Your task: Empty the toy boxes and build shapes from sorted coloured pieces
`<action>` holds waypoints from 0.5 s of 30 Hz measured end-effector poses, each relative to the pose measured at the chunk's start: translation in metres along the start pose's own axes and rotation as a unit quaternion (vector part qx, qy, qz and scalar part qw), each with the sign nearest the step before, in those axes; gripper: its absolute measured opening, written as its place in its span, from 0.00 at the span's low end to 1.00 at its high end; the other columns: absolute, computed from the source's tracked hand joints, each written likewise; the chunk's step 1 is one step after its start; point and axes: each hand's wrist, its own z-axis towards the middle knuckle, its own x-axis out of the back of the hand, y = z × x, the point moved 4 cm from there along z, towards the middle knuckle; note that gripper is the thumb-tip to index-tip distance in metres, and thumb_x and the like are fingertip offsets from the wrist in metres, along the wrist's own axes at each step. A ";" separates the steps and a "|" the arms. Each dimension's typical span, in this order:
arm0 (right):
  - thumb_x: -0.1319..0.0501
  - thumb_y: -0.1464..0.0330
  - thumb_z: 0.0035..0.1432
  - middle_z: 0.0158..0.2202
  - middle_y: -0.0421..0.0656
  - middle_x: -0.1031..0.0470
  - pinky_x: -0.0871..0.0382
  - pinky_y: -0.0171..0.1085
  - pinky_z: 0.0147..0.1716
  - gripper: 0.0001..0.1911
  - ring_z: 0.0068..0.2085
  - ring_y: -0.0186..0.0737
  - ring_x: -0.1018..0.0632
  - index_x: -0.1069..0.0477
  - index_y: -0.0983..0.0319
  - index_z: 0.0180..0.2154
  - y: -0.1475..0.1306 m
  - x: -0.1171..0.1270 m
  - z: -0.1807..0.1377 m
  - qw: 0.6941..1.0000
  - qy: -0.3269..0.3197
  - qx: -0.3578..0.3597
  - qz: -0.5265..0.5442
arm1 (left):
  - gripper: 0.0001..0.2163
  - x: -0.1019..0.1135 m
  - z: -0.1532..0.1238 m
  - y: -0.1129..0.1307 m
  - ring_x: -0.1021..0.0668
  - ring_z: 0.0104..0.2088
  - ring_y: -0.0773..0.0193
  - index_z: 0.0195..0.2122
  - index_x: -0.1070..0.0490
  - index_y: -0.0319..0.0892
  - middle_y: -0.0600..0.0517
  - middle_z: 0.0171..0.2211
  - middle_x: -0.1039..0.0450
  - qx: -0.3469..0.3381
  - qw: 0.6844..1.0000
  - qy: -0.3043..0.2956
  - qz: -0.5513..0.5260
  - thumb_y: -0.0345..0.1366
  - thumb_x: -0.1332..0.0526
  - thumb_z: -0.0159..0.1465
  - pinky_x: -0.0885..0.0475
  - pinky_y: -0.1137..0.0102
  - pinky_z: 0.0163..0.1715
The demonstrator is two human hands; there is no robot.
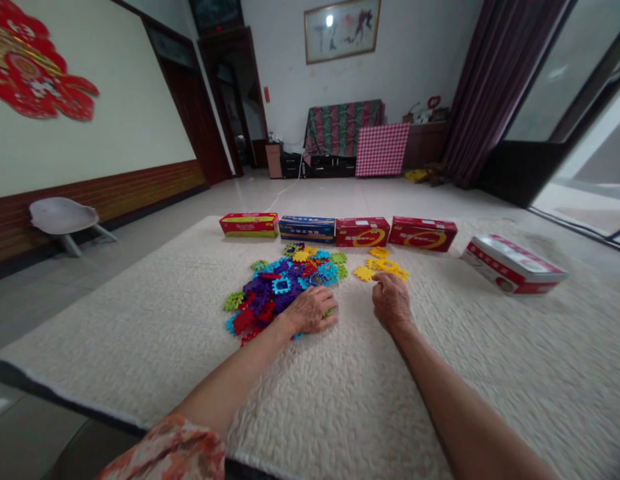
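The left hand lies curled, pressing on a heap of multicoloured plastic snap-together pieces and hiding whatever is beneath it. The right hand, fingers bunched, sits just below some yellow pieces; any pinch can't be made out. Four shut cardboard boxes line up beyond both hands, and a fifth box lies askew further right, contents hidden, with open rug on that side.

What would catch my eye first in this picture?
The bright heap of interlocking plastic pieces on the cream rug stands out first, with the left hand on its near edge. A smaller yellow cluster lies to its right, by the right hand. Behind them runs a row of red and blue boxes.
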 end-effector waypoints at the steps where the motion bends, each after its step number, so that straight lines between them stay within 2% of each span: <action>1: 0.49 0.76 0.54 0.37 0.51 0.22 0.31 0.44 0.45 0.14 0.41 0.47 0.25 0.25 0.63 0.35 0.000 0.000 0.000 1.000 0.001 -0.001 0.001 | 0.10 0.002 -0.004 -0.004 0.28 0.51 0.57 0.43 0.26 0.43 0.47 0.45 0.27 0.002 1.000 -0.004 0.003 0.40 0.42 0.65 0.34 0.62 0.54; 4: 0.48 0.75 0.54 0.38 0.50 0.22 0.31 0.44 0.46 0.14 0.41 0.47 0.25 0.25 0.63 0.35 0.000 0.000 0.000 1.000 0.001 -0.006 0.005 | 0.08 0.008 -0.013 -0.013 0.30 0.54 0.56 0.41 0.25 0.43 0.46 0.46 0.27 0.019 0.999 -0.015 0.022 0.33 0.42 0.62 0.34 0.60 0.54; 7: 0.48 0.75 0.54 0.38 0.50 0.22 0.32 0.44 0.46 0.14 0.42 0.47 0.25 0.24 0.63 0.36 0.000 -0.001 0.000 1.000 -0.004 -0.012 0.007 | 0.10 0.011 -0.007 -0.011 0.33 0.58 0.53 0.39 0.25 0.42 0.45 0.50 0.27 0.049 0.998 0.004 0.045 0.28 0.43 0.58 0.35 0.57 0.56; 12: 0.48 0.76 0.54 0.37 0.50 0.22 0.32 0.44 0.45 0.14 0.41 0.47 0.25 0.24 0.62 0.35 0.002 -0.002 0.001 1.000 -0.006 -0.009 0.006 | 0.11 -0.006 0.036 0.010 0.30 0.55 0.56 0.41 0.26 0.39 0.43 0.51 0.28 0.095 0.995 0.036 0.021 0.28 0.45 0.60 0.33 0.62 0.57; 15: 0.49 0.76 0.53 0.35 0.49 0.22 0.32 0.44 0.44 0.14 0.39 0.46 0.25 0.24 0.62 0.34 0.001 -0.002 0.002 1.000 -0.009 -0.006 0.002 | 0.12 -0.020 0.056 0.018 0.32 0.58 0.54 0.44 0.27 0.39 0.42 0.54 0.30 0.127 0.991 0.036 0.017 0.29 0.47 0.63 0.32 0.60 0.56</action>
